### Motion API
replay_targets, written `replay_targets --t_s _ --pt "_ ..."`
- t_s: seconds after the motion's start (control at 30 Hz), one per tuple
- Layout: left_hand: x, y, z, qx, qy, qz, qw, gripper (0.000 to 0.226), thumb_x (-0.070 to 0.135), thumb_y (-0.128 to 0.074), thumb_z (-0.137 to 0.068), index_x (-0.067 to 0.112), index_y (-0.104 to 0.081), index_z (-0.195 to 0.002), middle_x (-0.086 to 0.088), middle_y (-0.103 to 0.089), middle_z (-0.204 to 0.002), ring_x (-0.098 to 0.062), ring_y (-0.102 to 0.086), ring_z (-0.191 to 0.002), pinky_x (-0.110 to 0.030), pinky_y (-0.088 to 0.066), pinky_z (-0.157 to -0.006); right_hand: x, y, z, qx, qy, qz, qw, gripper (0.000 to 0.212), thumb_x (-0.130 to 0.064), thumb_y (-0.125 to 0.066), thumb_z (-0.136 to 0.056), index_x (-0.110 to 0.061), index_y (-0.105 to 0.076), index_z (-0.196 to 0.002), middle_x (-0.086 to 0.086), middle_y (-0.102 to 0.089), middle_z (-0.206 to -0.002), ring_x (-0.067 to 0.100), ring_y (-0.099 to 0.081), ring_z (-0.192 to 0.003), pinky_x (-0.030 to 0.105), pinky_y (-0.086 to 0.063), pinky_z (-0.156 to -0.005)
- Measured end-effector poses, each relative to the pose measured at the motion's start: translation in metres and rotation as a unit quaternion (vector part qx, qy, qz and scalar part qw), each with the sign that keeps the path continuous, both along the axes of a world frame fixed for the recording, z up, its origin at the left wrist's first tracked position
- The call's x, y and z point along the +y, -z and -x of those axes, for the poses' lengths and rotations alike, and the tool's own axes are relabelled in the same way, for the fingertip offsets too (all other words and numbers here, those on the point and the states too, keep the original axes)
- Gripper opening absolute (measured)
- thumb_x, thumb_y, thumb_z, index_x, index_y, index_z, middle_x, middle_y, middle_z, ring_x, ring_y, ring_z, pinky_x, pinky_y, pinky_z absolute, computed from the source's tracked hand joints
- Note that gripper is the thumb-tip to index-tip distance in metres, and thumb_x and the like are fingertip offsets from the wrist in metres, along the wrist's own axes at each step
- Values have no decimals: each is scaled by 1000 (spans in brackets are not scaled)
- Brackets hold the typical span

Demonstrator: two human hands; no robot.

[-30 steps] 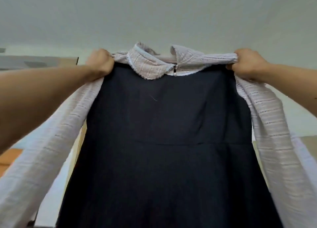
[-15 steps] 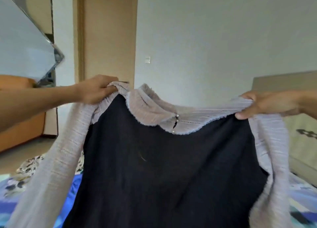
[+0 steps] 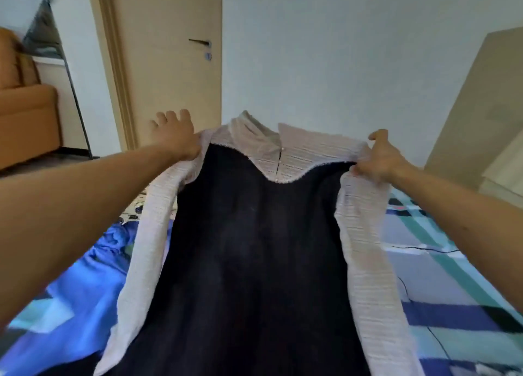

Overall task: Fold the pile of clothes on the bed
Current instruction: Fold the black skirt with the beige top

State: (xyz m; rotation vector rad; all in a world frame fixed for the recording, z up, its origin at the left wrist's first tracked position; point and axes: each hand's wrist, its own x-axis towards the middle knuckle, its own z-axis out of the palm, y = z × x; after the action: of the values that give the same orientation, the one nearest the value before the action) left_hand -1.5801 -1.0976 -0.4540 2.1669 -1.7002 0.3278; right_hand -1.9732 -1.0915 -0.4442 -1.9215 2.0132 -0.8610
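We held the dress (image 3: 249,248) above the bed (image 3: 441,313); our right hand (image 3: 379,160) pinched one shoulder, our left hand (image 3: 175,138) touched the other, fingers spread.

Close head view, down over bed (image 3: 441,315)

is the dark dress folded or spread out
Spread out: the dress hangs full length between left hand and right hand, which grips its shoulder.

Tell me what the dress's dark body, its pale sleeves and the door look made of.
Dark body: matte, smooth cloth, fibre unclear; hangs in soft folds. Pale sleeves: thin textured weave, raised horizontal ribs. Door: beige wood-look laminate or veneer, probably; satin face.
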Motion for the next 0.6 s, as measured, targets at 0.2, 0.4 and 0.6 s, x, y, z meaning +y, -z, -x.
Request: replay_targets --t_s 0.2,0.4,0.6 --pt "46 159 94 -19 204 -177 963 68 56 -46 -94 22 -30 -150 -12 -27 -156 -35 -23 -144 -53 -23 -116 -6 140 9 125 -38 -185 974 113 -36 -77 -85 -16 7 -158 25 -11 -161 42 -35 -141 46 -35 -110" --pt "116 293 131 53 208 -354 910 99 84 -15 -82 24 -2 -159 -4 9 -166 -29 13 -152 -54 1 -122 58 258 56 96 -31 -369 924 106 -57 -67 -85 -19 0 -157 18 -27 -154 37 -37 -139 44 -36 -111" --pt "147 319 141 31 207 -325 922 94 81 -8 -84 24 5 -158 -4 16 -165 -27 23 -150 -51 9 -122 112 317 53 151 -6 -284 947 94 -69 -49 -85 -24 -9 -157 12 -13 -163 33 -24 -146 51 -32 -112"
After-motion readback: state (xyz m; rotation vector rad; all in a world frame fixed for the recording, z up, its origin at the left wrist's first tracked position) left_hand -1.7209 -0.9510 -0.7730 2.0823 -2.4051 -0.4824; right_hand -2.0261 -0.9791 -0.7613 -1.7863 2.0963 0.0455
